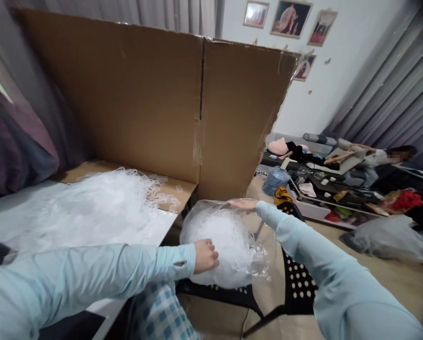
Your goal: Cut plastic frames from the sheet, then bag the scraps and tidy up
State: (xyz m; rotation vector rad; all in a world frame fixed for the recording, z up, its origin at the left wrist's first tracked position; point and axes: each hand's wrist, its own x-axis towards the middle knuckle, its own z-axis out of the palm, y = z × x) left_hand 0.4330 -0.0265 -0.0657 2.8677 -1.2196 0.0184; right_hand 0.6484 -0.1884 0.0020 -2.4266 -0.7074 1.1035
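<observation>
A clear plastic bag [228, 236] full of white stringy pieces rests on a black chair [299, 278] with round holes. My left hand [206, 256] is at the bag's near left side, its fingers curled; whether they pinch the plastic is too small to tell. At the bag's far right rim lies my right hand [245, 204], fingers stretched out flat and pointing left. A large heap of similar white pieces [101, 203] covers part of the white table [165, 222] to the left of the bag.
Tall cardboard panels [143, 94] stand behind the heap and the bag. Right of the chair are a blue water jug [275, 181], a cluttered low cabinet [317, 208] and a filled grey bag [392, 238] on the floor. A person [374, 158] reclines in the background.
</observation>
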